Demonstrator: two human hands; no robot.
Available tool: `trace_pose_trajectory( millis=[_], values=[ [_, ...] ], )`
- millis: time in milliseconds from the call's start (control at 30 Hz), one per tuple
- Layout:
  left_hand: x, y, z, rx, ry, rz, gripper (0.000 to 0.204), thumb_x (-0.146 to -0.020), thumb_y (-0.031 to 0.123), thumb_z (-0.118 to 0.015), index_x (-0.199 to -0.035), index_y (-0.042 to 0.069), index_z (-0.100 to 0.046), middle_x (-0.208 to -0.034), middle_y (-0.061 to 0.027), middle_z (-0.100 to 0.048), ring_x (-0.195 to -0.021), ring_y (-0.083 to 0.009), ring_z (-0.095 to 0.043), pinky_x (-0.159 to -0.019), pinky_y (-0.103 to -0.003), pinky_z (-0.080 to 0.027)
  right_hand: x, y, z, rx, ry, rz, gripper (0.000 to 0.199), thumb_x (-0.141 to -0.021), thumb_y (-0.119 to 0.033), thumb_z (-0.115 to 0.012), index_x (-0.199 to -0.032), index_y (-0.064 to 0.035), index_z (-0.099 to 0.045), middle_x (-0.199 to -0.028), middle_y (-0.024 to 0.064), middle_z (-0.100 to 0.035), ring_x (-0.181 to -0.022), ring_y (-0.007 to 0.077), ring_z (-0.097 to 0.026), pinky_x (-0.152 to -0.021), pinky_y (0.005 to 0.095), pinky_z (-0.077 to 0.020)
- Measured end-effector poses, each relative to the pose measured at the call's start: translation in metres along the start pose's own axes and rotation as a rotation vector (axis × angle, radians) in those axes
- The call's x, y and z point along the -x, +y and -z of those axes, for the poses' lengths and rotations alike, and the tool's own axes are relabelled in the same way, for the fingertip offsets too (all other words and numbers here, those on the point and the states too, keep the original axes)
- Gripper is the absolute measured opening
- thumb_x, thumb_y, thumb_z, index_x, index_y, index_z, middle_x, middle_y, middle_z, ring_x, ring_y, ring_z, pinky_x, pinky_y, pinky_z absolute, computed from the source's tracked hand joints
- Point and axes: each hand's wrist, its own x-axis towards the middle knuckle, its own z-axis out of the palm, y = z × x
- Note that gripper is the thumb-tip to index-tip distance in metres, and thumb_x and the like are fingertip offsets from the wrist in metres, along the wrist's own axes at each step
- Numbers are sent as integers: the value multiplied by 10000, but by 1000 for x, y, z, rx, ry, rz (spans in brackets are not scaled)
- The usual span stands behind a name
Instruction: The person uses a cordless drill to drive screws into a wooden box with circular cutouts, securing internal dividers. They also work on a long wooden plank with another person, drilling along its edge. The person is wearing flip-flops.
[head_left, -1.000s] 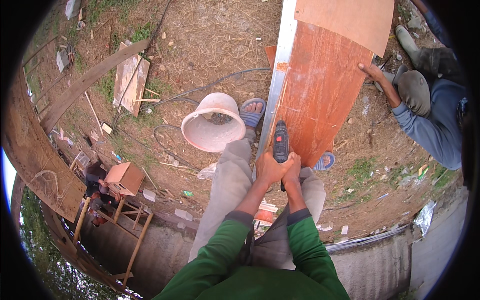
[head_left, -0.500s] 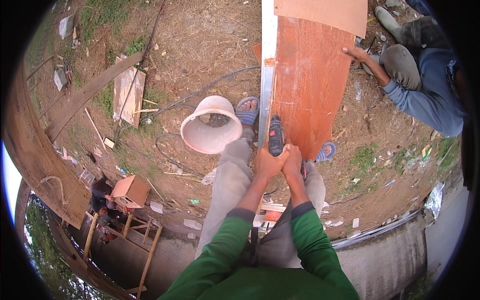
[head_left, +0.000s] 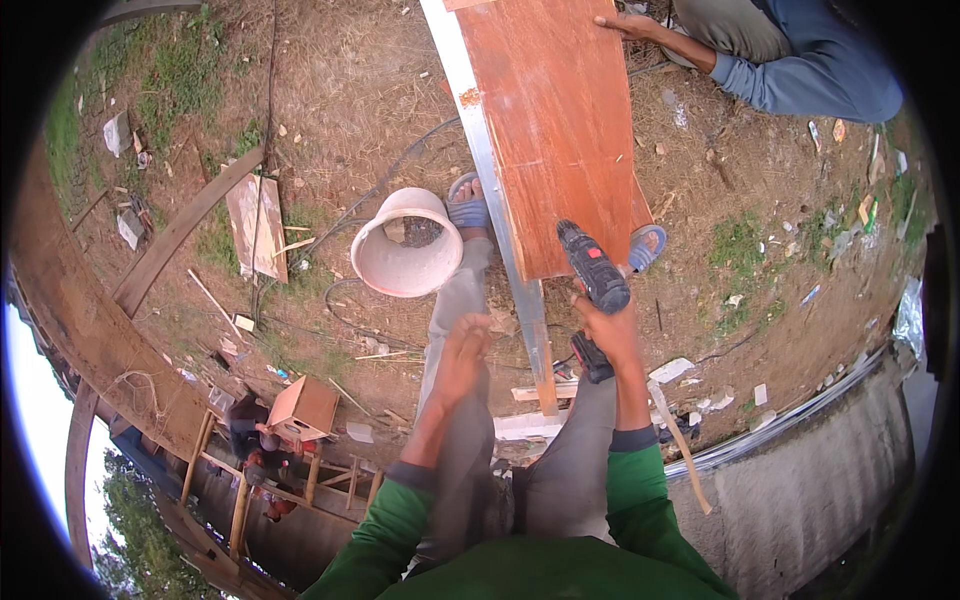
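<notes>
The reddish-brown wooden board (head_left: 560, 130) lies flat on the dirt ground with a metal rail (head_left: 495, 200) along its left edge, its far corner under a co-worker's hand (head_left: 625, 25), and a pale plastic bucket (head_left: 405, 245) lies tipped on its side just left of the rail. My right hand (head_left: 605, 330) is closed round a black cordless drill (head_left: 595, 275), held at the board's near edge. My left hand (head_left: 462, 350) hangs open and empty above my left knee, just left of the rail's near end.

I see bare dirt ground (head_left: 330, 90) strewn with dry straw, with grass patches at the upper left and right of the frame. On it lie a pale bucket (head_left: 405, 245) on its side at centre, a small board (head_left: 256, 225) and a long plank (head_left: 185, 232) to its left, and scattered litter at right.
</notes>
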Motion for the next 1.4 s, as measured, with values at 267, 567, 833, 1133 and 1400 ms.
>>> trace_pose_trajectory(
  millis=[267,567,833,1133,1400],
  values=[
    [18,-9,-23,-125,-115,-22,252,-1134,171,-565,-1362,86,-503,-999,-16,-753,-708,-28,-445,-654,-211,-392,112,41,6,-625,-73,-270,327,-952,-46,-720,-1272,17,-703,-707,22,-591,-494,130,-533,-474,309,-456],
    [26,30,-17,35,-58,109,265,-1116,282,-655,-1268,71,-704,-933,29,-726,-666,-2,-460,-595,-206,-378,175,50,-14,-573,-169,-235,312,-935,11,-723,-1247,20,-698,-780,35,-646,-501,113,-542,-469,294,-445],
    [32,77,5,74,-112,4,309,-1117,289,-632,-1326,107,-767,-888,68,-648,-756,-3,-525,-684,-197,-397,191,23,-24,-465,-179,-147,367,-939,54,-718,-1302,7,-705,-871,50,-708,-518,93,-550,-479,280,-459],
    [22,93,11,226,-29,-40,234,-1043,120,-715,-1247,22,-775,-881,34,-681,-845,-59,-629,-769,-227,-493,219,0,-30,-470,-237,-90,195,-952,-45,-759,-1105,0,-645,-709,9,-604,-532,102,-560,-504,289,-429],
    [6,91,21,503,-156,0,200,-992,95,-786,-1172,9,-798,-868,60,-637,-742,-45,-488,-655,-248,-376,239,10,-32,-449,-259,-33,164,-959,-71,-779,-1041,-15,-649,-680,9,-611,-549,92,-563,-527,288,-430]
  ],
)
